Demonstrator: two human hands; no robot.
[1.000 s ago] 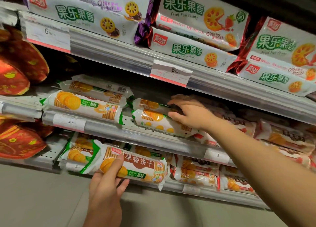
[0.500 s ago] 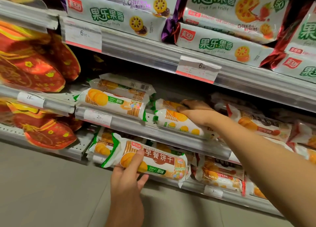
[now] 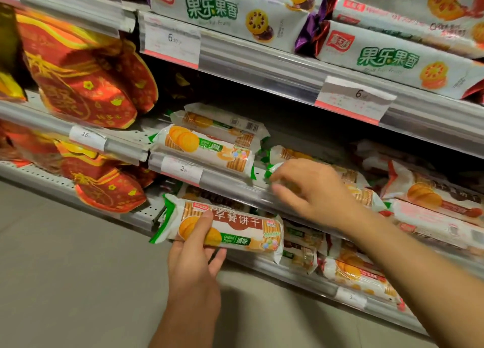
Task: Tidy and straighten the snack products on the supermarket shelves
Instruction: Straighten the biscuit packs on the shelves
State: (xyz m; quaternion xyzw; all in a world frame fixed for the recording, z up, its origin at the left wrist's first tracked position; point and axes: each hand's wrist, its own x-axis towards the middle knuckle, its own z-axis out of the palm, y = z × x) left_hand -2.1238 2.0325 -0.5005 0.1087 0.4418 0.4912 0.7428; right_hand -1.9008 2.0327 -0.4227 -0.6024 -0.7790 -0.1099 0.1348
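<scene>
Soft even overhead store light, dim under the upper shelf [image 3: 262, 67]; glare on red foil bags [image 3: 86, 80] and shelf rails. Motion blur on right hand [image 3: 311, 190] and right-side packets. Wide-angle bend at edges, shelves tilted

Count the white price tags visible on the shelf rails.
5: two reading 6 on the top rail, 16, 2, one bottom right. Others may be hidden.

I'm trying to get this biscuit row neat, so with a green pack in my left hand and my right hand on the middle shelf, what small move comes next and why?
Probably lift the green biscuit pack in your left hand up to the middle shelf, into the spot where your right hand rests. Matching green packs already lie there, while the held pack sits in front of the lower shelf.
</scene>
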